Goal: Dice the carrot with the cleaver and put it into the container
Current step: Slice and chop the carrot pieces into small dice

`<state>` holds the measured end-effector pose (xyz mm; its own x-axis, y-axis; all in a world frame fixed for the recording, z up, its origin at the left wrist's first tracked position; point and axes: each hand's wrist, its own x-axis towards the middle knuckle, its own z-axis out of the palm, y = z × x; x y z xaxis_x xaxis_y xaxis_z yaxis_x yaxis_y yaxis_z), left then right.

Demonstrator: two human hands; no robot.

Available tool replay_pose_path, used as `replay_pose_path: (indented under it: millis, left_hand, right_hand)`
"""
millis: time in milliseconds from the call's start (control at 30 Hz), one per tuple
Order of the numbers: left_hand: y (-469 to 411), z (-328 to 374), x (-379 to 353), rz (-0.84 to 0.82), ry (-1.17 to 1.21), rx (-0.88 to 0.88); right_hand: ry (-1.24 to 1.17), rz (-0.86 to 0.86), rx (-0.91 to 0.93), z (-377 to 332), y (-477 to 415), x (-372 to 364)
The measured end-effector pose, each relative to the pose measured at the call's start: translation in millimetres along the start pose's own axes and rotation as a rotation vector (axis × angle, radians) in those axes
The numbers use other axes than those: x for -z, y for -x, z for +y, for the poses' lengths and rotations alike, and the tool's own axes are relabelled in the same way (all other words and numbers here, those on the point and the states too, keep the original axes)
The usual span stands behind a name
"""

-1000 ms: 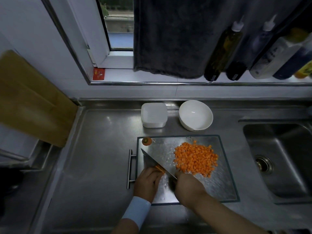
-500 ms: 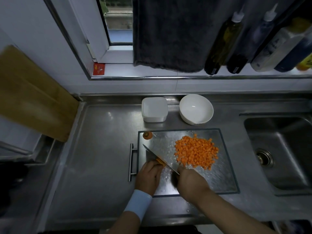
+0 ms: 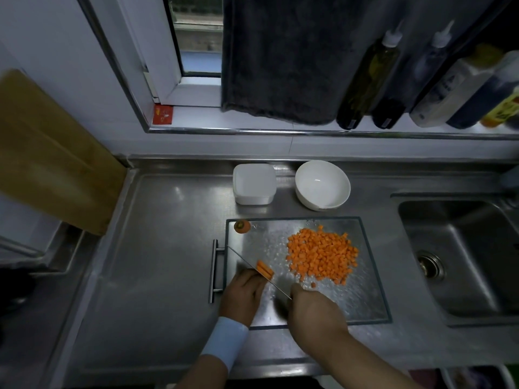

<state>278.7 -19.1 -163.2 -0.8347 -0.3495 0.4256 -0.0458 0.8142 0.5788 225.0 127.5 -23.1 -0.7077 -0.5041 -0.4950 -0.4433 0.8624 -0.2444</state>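
Few carrot sticks [image 3: 264, 268] remained on the cutting board [image 3: 365, 299], so I judged short, even crosscuts best, my right hand [image 3: 314, 311] closed around the cleaver [image 3: 261, 273] handle, left hand [image 3: 243, 294] curled, pinning the sticks, beside the diced pile [image 3: 321, 256], the container [image 3: 253, 183] behind.

No text, brand or number can be read anywhere. The red packet [image 3: 163, 115] at the left end of the window ledge [image 3: 309, 132] carries yellowish marks too small to read, and the label on the white bottle [image 3: 446, 91] near the ledge's right end is blurred.
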Motion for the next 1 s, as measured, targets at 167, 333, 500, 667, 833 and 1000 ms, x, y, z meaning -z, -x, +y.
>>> replay_pose_path:
  millis: [167,333,500,667,833,1000]
  left_hand:
    - [-1,2,2,0.009,0.041,0.050]
    - [0,2,4,-0.039,0.053,0.088]
    - [0,1,4,-0.080,0.061,0.109]
    - [0,1,3,-0.114,0.071,0.128]
    - [2,-1,1,-0.118,0.072,0.134]
    - [0,2,3,-0.056,0.098,0.121]
  right_hand:
    - [0.021,-0.014,-0.030,2,1,1]
    - [0.010,-0.049,-0.045,4,-8,-2]
    - [-0.019,-0.075,-0.059,10,-22,-5]
    - [-0.049,-0.062,-0.017,5,-35,-12]
    - [-0.075,-0.031,0.007,4,-44,-19]
    - [-0.092,-0.003,0.033,0,-51,-23]
